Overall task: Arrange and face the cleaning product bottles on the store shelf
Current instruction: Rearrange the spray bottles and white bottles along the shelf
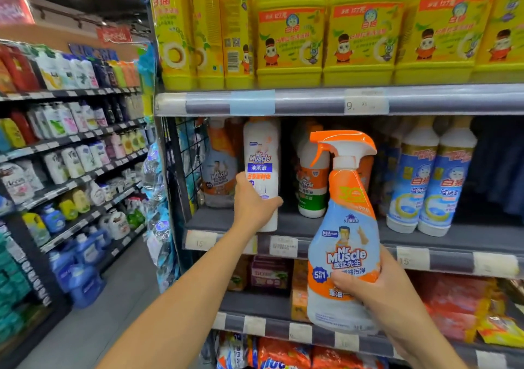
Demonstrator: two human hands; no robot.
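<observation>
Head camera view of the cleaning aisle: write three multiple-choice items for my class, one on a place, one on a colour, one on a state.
1. Where is the white bottle?
A. On the floor.
B. On the lowest level.
C. On the shelf under the yellow jugs.

2. What colour is the trigger of the spray bottle?
A. Green.
B. Orange.
C. Black.

3. What is the right hand doing?
A. Gripping the spray bottle.
B. Hanging empty.
C. Pressing on a price tag.

Answers:
1. C, the left hand holds it at the front of that shelf.
2. B, the trigger and nozzle are orange.
3. A, its fingers curl round the bottle's lower body.
</observation>
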